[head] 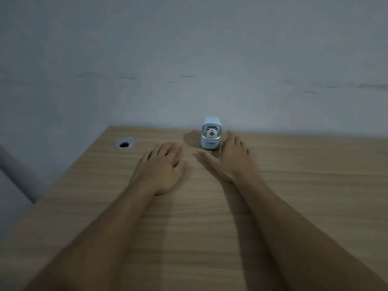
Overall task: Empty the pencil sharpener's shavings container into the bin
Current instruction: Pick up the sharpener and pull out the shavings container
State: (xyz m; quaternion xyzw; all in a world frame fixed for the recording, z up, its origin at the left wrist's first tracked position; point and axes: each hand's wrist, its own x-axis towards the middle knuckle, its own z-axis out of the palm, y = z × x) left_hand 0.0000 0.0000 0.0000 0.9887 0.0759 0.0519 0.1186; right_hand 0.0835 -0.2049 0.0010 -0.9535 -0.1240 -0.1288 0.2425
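Note:
A small pale-blue pencil sharpener (211,133) with a bear figure in its front window stands upright near the far edge of the wooden desk (210,217), close to the wall. My right hand (227,158) lies just right of and in front of it, fingers spread, thumb stretched toward its base, close to it but holding nothing. My left hand (162,164) rests flat on the desk, palm down, a short way to the sharpener's left. No bin is in view.
A round cable hole with a silver rim (125,142) sits in the desk's far left corner. The grey wall (189,59) rises right behind the desk. The desk's left edge drops off to a grey floor or surface.

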